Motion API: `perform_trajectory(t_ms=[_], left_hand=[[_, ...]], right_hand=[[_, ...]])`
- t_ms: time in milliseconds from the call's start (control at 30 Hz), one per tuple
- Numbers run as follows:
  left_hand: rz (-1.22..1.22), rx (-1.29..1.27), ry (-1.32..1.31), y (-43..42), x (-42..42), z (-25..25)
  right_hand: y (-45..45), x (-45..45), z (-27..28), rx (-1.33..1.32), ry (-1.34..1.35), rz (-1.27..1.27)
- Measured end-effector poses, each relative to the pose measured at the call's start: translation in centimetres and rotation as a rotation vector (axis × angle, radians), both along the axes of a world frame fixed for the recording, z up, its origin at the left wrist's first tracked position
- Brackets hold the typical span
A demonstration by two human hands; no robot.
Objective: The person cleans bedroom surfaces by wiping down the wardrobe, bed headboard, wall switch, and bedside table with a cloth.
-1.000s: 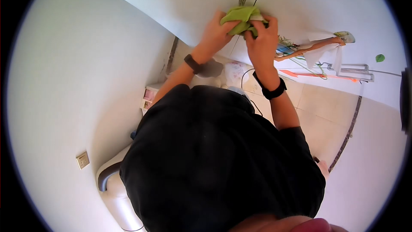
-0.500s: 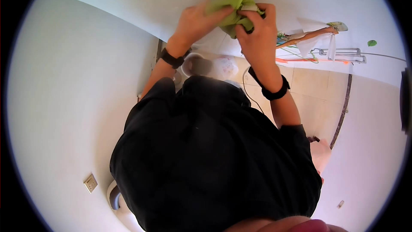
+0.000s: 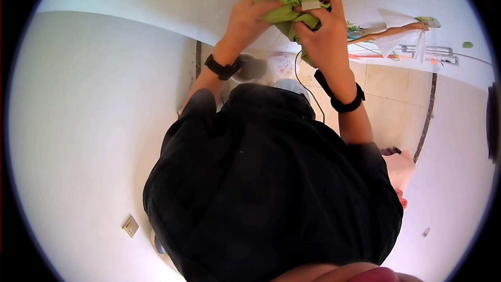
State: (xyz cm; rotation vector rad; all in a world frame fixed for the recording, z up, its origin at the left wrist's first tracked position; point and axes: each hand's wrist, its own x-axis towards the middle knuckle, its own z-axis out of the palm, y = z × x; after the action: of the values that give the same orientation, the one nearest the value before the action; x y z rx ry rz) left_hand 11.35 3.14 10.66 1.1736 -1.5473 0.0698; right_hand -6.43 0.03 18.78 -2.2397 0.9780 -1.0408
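Note:
A bunched green cloth (image 3: 284, 14) with a small pale label is held up between both hands in front of the white wall. My left hand (image 3: 248, 21) grips its left side, fingers pressed into the folds. On the right side, my right hand (image 3: 324, 31) is closed on the cloth near the label, and a loose end hangs below it. Folds hide some of the fingertips. Dark bands circle both wrists.
To the right, a wooden hanger-like bar (image 3: 389, 35) with white cloth sits against the wall. Below lie a round bin (image 3: 250, 69), a white printed bag (image 3: 282, 67) and a black cable (image 3: 313, 96) on the tiled floor. A socket (image 3: 130, 226) is on the left wall.
The cloth has been turned and bunched differently; its label now shows clearly and an end hangs lower. Both hands keep their hold, and the whole view has shifted slightly.

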Motion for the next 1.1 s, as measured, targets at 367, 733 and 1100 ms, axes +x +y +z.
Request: perform_trajectory(t_ms=[367, 733, 1100], left_hand=[[0.06, 0.215, -0.145, 1.6, -0.5, -7.4], [0.201, 0.349, -0.064, 3.9, -10.1, -2.9], [0.154, -0.096, -0.1, -10.1, -35.2, 7.0]], right_hand=[[-1.2, -1.1, -6.7, 0.149, 0.021, 0.024], [-2.0, -8.7, -7.6, 0.136, 0.038, 0.22], [-11.0, -33.7, 3.0, 0.02, -0.401, 0.096]])
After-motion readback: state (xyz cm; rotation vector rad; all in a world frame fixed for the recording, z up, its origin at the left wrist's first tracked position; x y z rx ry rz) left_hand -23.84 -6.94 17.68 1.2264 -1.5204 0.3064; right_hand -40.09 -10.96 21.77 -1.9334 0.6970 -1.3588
